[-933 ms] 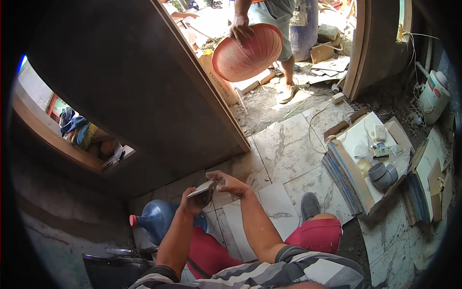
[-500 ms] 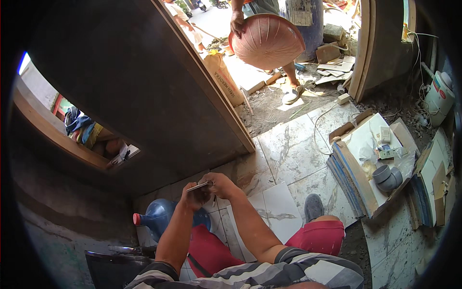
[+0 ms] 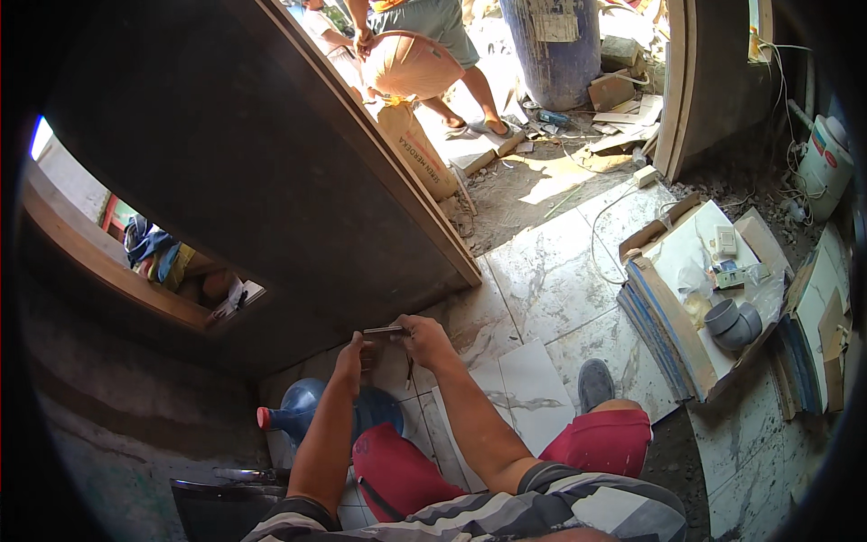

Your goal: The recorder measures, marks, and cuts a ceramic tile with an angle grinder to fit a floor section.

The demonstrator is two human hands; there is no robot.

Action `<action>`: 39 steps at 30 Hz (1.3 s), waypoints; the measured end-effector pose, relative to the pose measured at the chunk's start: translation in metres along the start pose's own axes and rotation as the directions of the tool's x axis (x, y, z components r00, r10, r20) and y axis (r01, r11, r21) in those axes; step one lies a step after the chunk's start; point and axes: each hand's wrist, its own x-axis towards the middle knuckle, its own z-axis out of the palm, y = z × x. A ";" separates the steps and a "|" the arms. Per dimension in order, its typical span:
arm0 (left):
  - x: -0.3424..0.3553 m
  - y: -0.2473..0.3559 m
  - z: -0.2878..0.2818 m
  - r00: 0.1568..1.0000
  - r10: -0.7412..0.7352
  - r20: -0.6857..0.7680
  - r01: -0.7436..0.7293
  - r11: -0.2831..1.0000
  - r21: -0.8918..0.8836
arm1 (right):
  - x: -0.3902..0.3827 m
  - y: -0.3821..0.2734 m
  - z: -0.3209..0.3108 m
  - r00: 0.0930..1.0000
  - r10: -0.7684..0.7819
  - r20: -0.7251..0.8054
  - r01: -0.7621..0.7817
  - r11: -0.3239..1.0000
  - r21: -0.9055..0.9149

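Observation:
Above the floor by the wall, my right hand pinches one end of a thin flat object, seen edge-on, so its kind cannot be made out. At the other end is my left hand, its thumb up against it and its fingers partly hidden behind. A short dark thin piece hangs beneath my right hand. Behind my left forearm lies a blue water jug with a red cap, on its side on the tiles.
Stacked boxed tiles stand to the right, topped with a grey pipe elbow. A white bucket sits beyond. Through the doorway, a person carries a pinkish round basin past a blue drum and a paper sack.
My hands have moved slightly apart, and the thin object now shows between them. Outside, the person with the basin has gone further left and away.

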 end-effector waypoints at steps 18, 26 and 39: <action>-0.038 0.051 0.050 0.585 0.757 0.291 -0.543 0.100 0.833 | -0.003 -0.013 -0.001 0.997 0.046 0.063 -0.049 0.998 0.041; -0.008 0.068 0.024 0.516 0.844 0.144 -0.449 0.124 0.885 | 0.010 -0.002 0.011 0.934 -0.119 -0.338 0.116 0.993 -0.029; 0.083 0.079 0.014 0.661 0.751 0.013 -0.290 0.240 0.926 | 0.004 0.036 -0.021 0.916 0.139 -0.375 -0.080 0.983 0.167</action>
